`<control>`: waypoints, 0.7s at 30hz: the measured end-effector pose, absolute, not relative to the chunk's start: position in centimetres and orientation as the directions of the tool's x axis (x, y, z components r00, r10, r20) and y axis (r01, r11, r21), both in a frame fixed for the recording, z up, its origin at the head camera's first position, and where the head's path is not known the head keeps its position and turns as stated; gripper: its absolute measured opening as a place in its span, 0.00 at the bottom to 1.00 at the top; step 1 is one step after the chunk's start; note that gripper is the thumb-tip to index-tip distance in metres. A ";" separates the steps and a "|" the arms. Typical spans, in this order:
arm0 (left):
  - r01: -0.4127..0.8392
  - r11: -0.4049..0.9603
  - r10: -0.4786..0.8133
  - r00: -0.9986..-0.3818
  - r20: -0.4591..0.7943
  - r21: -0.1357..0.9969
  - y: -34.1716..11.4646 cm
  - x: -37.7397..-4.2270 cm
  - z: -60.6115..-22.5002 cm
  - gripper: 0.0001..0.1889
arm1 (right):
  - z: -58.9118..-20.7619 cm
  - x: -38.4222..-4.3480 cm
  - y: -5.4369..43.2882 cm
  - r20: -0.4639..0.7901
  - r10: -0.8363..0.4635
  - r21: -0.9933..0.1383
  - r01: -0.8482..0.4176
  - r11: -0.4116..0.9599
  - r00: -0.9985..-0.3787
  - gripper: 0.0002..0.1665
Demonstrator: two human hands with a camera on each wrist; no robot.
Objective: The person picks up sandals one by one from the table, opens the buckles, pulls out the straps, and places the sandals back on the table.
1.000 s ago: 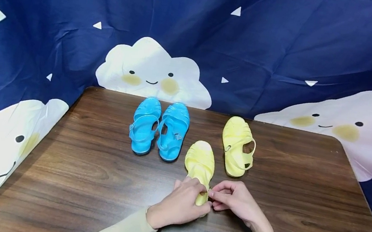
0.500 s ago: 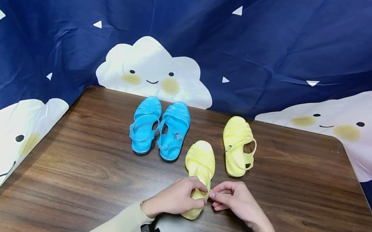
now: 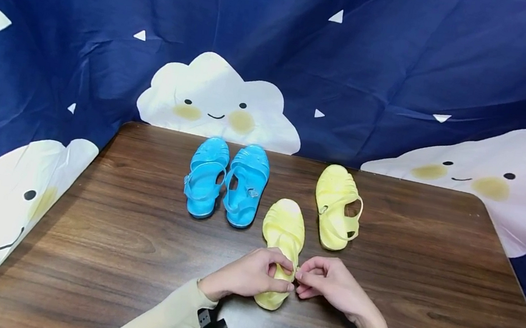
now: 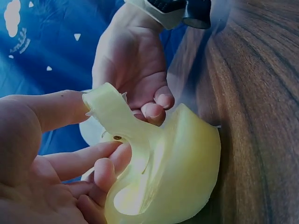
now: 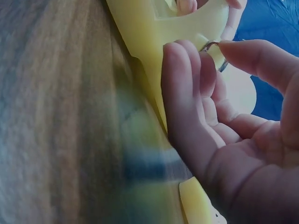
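Note:
A yellow jelly sandal (image 3: 285, 223) lies on the table, toe pointing away. From its left side my left hand (image 3: 253, 272) reaches over the ankle opening and pinches the strap (image 4: 110, 105) between thumb and fingers, as the left wrist view shows. At the sandal's right side, my right hand (image 3: 332, 283) pinches the small metal buckle (image 5: 210, 45) between thumb and index finger. The right hand's other fingers are bent close by the sandal's side. Part of the buckle is hidden behind the fingertips.
Another yellow sandal (image 3: 336, 182) stands just beyond, to the right. Farther left, a pair of blue sandals, one left (image 3: 206, 184) and one right (image 3: 250, 156), sits side by side near the back edge. A blue cloud-print cloth (image 3: 281, 32) hangs behind the wooden table (image 3: 128, 257).
My left hand has drawn back a little to the left and away from the heel, which now shows. The right hand stays nearly still at the buckle.

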State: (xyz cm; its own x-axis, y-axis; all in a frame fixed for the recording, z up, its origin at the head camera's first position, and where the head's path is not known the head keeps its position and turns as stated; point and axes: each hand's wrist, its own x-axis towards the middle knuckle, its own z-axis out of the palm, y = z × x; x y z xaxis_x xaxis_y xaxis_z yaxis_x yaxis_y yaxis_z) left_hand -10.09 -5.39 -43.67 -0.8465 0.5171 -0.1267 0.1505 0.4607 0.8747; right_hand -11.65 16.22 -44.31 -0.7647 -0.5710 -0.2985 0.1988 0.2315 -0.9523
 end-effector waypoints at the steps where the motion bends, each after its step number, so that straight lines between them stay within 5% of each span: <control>1: 0.150 0.456 0.521 -0.844 -0.126 0.878 -5.4 -10.1 -43.7 0.15 | -44.3 -11.6 16.2 -0.298 -0.571 -0.953 0.202 0.227 -0.765 0.16; 21: 0.173 0.451 0.534 -0.838 -0.109 0.876 -5.5 -10.1 -44.0 0.13 | -44.7 -11.3 14.4 -0.286 -0.476 -0.940 0.147 0.309 -0.831 0.06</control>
